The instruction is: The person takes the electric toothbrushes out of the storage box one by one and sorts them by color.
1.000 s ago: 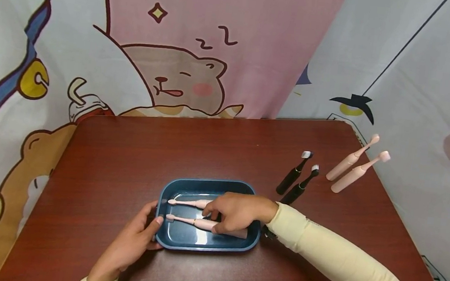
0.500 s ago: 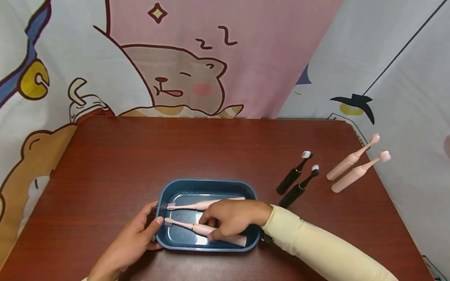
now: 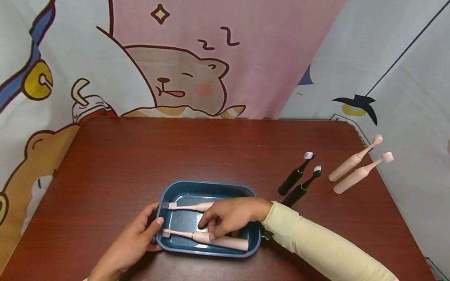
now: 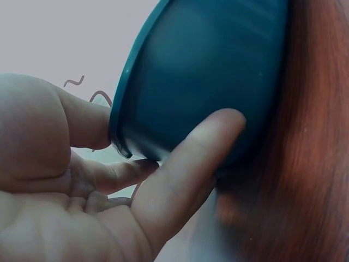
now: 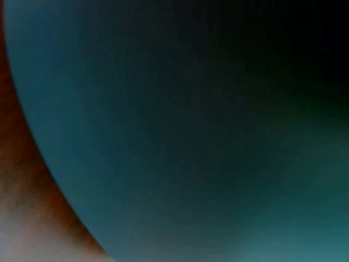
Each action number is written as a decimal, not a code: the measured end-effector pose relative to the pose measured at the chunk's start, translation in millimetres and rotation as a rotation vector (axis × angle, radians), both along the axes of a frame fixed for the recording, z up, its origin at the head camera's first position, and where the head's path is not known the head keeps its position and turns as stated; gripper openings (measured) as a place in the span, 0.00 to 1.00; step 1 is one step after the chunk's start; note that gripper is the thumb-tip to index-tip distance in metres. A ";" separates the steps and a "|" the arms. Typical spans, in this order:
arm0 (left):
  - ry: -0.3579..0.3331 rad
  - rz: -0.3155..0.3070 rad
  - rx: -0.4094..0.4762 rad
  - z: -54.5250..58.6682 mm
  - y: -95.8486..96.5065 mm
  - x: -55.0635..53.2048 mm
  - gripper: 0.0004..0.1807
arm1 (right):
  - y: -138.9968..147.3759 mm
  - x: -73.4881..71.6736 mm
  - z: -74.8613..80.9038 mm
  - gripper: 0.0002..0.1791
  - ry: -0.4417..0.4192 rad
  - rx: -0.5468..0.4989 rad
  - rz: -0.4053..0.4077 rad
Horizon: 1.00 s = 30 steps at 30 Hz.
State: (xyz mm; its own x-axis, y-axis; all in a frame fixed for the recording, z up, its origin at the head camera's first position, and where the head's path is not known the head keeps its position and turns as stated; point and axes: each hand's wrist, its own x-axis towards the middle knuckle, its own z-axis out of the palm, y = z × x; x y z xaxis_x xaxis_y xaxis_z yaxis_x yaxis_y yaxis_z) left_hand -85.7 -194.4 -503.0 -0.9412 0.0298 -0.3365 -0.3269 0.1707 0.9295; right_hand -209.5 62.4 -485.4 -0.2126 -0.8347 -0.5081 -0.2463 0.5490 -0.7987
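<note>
A dark blue plastic tray (image 3: 164,246) sits on the table, with two pink electric toothbrushes inside. My left hand (image 3: 132,240) grips its left end, thumb at the rim; the left wrist view shows the fingers (image 4: 191,164) against the outer wall. My right hand (image 3: 233,217) reaches into the tray. Its thumb touches the near toothbrush (image 3: 230,243), while the index finger points down at the tray floor. Partly hidden under that hand lies the far toothbrush (image 3: 189,207). The tray wall (image 5: 65,136), blurred, fills the right wrist view.
Right of the tray, two black electric toothbrushes (image 3: 291,181) lie side by side on the brown table (image 3: 166,148). Two pink electric toothbrushes (image 3: 353,179) lie further right, near the table's edge. A printed cloth (image 3: 275,49) hangs behind the table.
The near toothbrush has shifted toward the tray's front wall, with my right hand at it. The far toothbrush has turned slightly. My left hand keeps its place on the tray.
</note>
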 end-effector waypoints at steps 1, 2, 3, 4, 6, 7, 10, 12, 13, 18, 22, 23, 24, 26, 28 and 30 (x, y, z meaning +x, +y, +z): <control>-0.001 0.000 -0.002 0.2 0.3 0.0 0.24 | 0.6 -0.5 -0.8 0.24 -0.025 0.003 -0.005; -0.002 0.001 0.000 0.4 0.5 0.1 0.24 | 1.1 -1.1 -1.2 0.24 -0.044 0.007 -0.006; -0.001 0.001 0.002 0.6 0.6 0.2 0.24 | 1.6 -2.0 -1.3 0.23 -0.060 0.011 -0.006; 0.002 -0.002 0.006 0.8 0.6 0.4 0.23 | 2.0 -2.7 -1.4 0.23 -0.073 0.017 -0.001; 0.003 -0.008 0.014 1.0 0.3 0.5 0.23 | 2.7 -3.8 -1.4 0.21 -0.096 0.031 0.009; 0.004 -0.012 0.019 0.9 0.1 0.6 0.23 | 3.0 -4.1 -1.2 0.21 -0.107 0.037 0.017; -0.001 -0.030 0.027 1.0 0.0 0.4 0.23 | 3.5 -4.8 -1.3 0.19 -0.145 0.041 0.046; 0.000 -0.029 0.030 0.8 0.4 0.5 0.23 | 3.5 -5.1 -1.9 0.19 -0.158 0.025 0.076; 0.002 -0.028 0.031 0.8 0.7 0.3 0.23 | 3.5 -5.4 -2.2 0.19 -0.161 0.015 0.093; 0.010 -0.017 0.030 0.1 1.3 0.3 0.21 | 3.4 -6.1 -4.4 0.20 -0.161 -0.011 0.142; 0.004 -0.018 0.039 -0.1 1.1 0.8 0.21 | 4.8 -6.2 -7.1 0.21 -0.197 -0.007 0.148; 0.002 -0.019 0.038 0.2 1.1 1.0 0.21 | 5.3 -6.5 -7.8 0.22 -0.209 -0.010 0.153; 0.001 -0.023 0.032 0.4 1.1 1.0 0.21 | 5.7 -6.9 -8.4 0.22 -0.222 -0.014 0.161; 0.002 -0.028 0.024 1.0 1.4 1.0 0.22 | 6.5 -8.0 -9.1 0.22 -0.250 -0.025 0.173; 0.006 -0.032 0.018 1.4 1.3 1.1 0.22 | 7.1 -9.5 -9.5 0.22 -0.274 -0.044 0.185; 0.008 -0.033 0.016 1.5 1.3 1.2 0.22 | 7.6 -10.7 -9.4 0.22 -0.301 -0.059 0.193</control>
